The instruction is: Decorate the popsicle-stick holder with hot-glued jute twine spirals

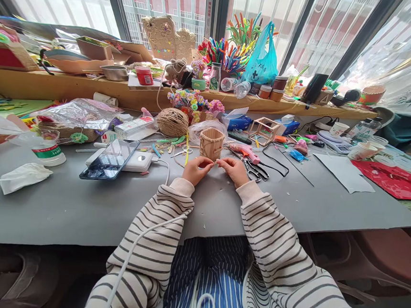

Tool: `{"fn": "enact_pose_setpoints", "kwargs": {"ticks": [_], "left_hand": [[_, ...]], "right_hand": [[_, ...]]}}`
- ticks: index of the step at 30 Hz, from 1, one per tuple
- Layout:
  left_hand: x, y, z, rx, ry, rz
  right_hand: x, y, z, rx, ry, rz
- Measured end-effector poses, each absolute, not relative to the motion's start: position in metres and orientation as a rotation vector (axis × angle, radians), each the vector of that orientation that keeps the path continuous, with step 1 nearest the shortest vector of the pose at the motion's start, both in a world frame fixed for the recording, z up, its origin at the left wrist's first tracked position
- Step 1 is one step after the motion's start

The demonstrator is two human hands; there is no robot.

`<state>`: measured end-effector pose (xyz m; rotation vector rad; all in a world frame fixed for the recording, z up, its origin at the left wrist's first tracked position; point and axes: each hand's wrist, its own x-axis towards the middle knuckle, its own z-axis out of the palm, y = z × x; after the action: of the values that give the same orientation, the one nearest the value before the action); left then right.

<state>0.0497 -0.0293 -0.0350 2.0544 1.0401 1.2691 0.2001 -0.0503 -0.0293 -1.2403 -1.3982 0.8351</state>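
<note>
My left hand [197, 169] and my right hand [234, 172] meet just in front of a small wooden-stick cup [211, 146]. Both are closed, thumb and forefinger pinching a tiny, thin brown strand that looks like twine; its ends are hidden by my fingers. The cup stands upright on the grey table [218, 212], with thin cord around its rim and across its front. Behind it to the left sits a ball of twine [172, 122]. To the right lie a pink glue gun [245, 152] and black-handled scissors [256, 171].
A phone [110, 160] leans on a white power bank [138, 161] at left, with a white cable running over my left sleeve. White paper [344, 173] and a red sheet [393, 180] lie at right. Craft supplies crowd the windowsill [138, 95].
</note>
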Motion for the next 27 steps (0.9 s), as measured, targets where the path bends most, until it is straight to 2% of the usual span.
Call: {"fn": "enact_pose_setpoints", "kwargs": {"ticks": [12,27], "left_hand": [[0.049,-0.028,-0.0354,2.08,1.054,1.255],[0.049,-0.0295,-0.0342,2.036,1.021,1.251]], "right_hand": [[0.2064,-0.049,-0.0275,-1.247,-1.465,0.676],[0.2021,-0.0518,-0.0259,-1.238,-1.594,0.723]]}}
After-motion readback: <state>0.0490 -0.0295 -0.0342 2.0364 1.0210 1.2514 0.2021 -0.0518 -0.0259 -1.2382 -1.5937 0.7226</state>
